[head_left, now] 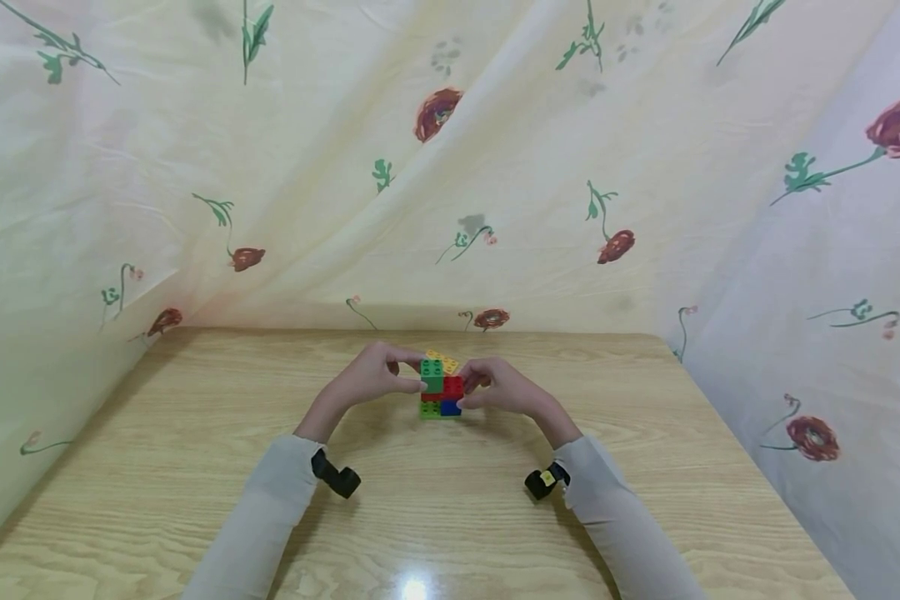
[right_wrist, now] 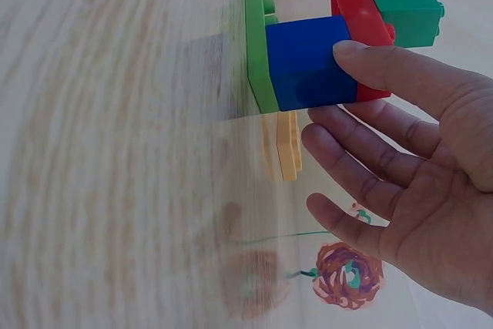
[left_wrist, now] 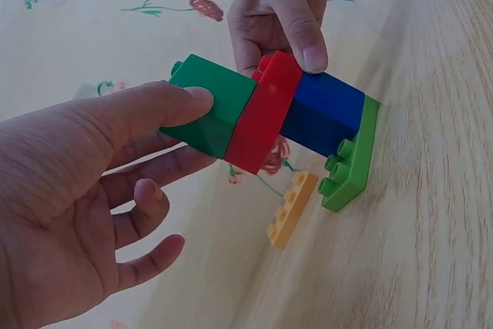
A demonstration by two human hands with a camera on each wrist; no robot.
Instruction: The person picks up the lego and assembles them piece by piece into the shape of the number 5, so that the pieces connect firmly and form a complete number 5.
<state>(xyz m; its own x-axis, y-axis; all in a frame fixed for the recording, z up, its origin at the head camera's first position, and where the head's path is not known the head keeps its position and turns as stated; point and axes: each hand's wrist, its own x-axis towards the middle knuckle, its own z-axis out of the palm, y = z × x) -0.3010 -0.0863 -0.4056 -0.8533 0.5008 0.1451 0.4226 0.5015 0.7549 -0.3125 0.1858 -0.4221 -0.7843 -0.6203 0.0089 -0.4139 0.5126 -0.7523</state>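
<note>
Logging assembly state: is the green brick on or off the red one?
On: both wrist views show the green brick against the red brick, no gap visible.

head view | yellow brick [head_left: 448,364]: partly hidden behind green brick [head_left: 432,383] | sleeves [head_left: 251,521]: cut off by bottom edge

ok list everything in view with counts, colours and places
green brick: 1, green, topmost
red brick: 1, red, under green brick
blue brick: 1, blue, under red brick
lime plate: 1, light green, under blue brick
table: 1, tan, beneath lime plate
yellow plate: 1, yellow, on table beyond lime plate
floral cloth: count unclear, cream, behind and beside table
wrist cameras: 2, black, one per wrist
sleeves: 2, pale grey, on forearms
left hand: 1, bare, pinching green brick
right hand: 1, bare, pinching blue brick
</note>
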